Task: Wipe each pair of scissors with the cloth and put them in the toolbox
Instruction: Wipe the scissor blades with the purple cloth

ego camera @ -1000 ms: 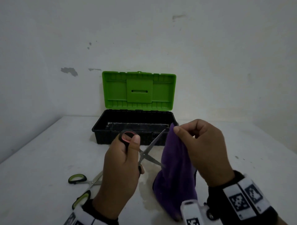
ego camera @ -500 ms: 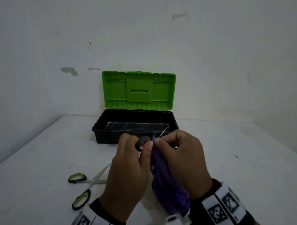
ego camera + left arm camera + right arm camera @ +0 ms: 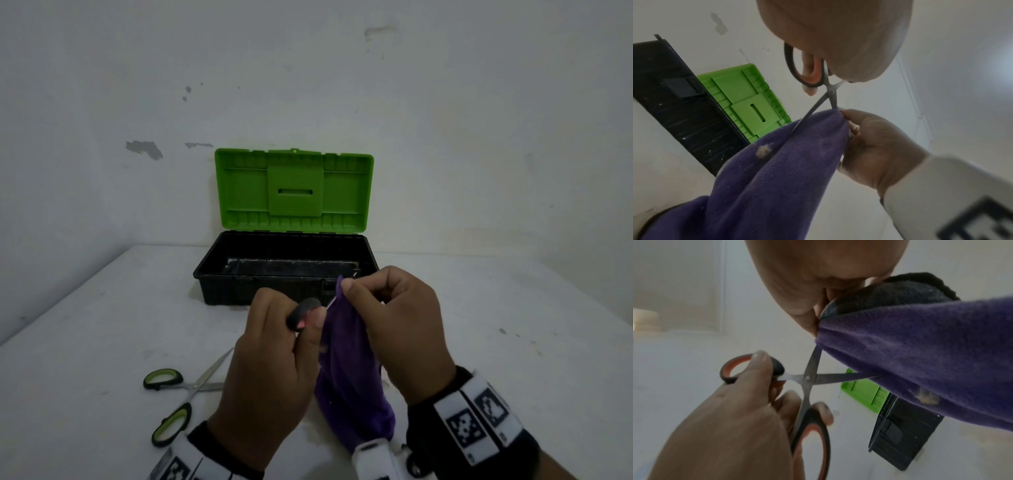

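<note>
Above the tabletop (image 3: 85, 342), the left hand (image 3: 270, 387) grips open orange-handled scissors (image 3: 807, 379) — blades apart — while the right hand (image 3: 400, 329) pinches a purple cloth (image 3: 349, 377) around one blade. Green-handled scissors (image 3: 178, 401) lie left; the toolbox (image 3: 287, 270) stands open behind.

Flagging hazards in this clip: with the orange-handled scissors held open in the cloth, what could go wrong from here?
1. The orange-handled scissors are spread open; the right hand pinches the purple cloth around one blade, so a slip could nick a finger.
2. The other blade lies against the cloth and might snag it.
3. The left hand could close the blades on the cloth.
</note>
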Demonstrator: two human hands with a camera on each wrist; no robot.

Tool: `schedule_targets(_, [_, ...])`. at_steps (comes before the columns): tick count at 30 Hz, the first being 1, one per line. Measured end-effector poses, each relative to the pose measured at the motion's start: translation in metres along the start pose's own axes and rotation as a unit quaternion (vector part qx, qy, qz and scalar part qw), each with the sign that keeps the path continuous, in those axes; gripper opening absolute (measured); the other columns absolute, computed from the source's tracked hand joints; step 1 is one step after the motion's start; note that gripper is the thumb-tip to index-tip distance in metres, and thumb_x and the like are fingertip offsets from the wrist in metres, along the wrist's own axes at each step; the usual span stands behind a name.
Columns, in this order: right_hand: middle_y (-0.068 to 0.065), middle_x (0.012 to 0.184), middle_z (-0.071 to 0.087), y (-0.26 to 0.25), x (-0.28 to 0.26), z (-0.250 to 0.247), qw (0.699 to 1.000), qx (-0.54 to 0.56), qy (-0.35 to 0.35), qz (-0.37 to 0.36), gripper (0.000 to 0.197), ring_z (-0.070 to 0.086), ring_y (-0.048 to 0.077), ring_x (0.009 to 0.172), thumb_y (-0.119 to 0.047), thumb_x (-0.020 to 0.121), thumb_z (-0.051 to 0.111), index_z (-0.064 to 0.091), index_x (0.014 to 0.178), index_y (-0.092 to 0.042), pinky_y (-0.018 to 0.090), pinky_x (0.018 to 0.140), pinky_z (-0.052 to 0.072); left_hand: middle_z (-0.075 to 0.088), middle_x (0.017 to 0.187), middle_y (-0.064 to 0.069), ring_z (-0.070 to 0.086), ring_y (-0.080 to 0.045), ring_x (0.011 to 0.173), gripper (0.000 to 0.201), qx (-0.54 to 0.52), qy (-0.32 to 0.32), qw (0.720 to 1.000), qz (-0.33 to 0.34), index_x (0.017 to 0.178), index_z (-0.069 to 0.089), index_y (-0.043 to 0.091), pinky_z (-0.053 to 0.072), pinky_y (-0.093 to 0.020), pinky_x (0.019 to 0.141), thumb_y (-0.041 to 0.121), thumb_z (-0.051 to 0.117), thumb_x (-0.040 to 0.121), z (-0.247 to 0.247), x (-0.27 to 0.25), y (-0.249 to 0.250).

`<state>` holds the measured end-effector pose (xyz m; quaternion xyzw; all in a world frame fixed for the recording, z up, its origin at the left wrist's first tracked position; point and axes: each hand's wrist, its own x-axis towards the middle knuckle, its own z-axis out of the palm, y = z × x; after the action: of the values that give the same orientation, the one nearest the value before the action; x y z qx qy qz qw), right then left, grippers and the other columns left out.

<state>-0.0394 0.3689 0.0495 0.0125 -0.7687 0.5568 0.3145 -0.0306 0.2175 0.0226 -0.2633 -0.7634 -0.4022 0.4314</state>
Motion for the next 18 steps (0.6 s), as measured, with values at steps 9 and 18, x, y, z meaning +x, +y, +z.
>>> schedule_targets(9, [-0.002, 0.064, 0.071, 0.005, 0.002, 0.0, 1.0, 0.009, -0.012, 0.016, 0.017, 0.067, 0.012, 0.061, -0.021, 0.081, 0.078, 0.069, 0.067, -0.017, 0.025, 0.056, 0.055, 0.041, 0.075, 0.006, 0.045, -0.008, 0.063, 0.02, -0.016, -0.01, 1.0, -0.019, 0.082, 0.049, 0.012, 0.042, -0.009, 0.053, 0.027, 0.045, 0.095, 0.0, -0.001, -0.003])
schedule_targets(18, [0.003, 0.06, 0.068, 0.012, 0.025, -0.02, 0.987, 0.128, -0.007, 0.098, 0.014, 0.059, 0.01, 0.049, -0.017, 0.085, 0.074, 0.068, 0.073, -0.01, 0.02, 0.043, 0.044, 0.049, 0.054, 0.008, 0.048, -0.008, 0.043, 0.033, -0.163, 0.016, 0.952, -0.258, 0.08, 0.053, 0.022, 0.055, -0.038, 0.047, 0.049, 0.044, 0.096, -0.004, 0.003, 0.001])
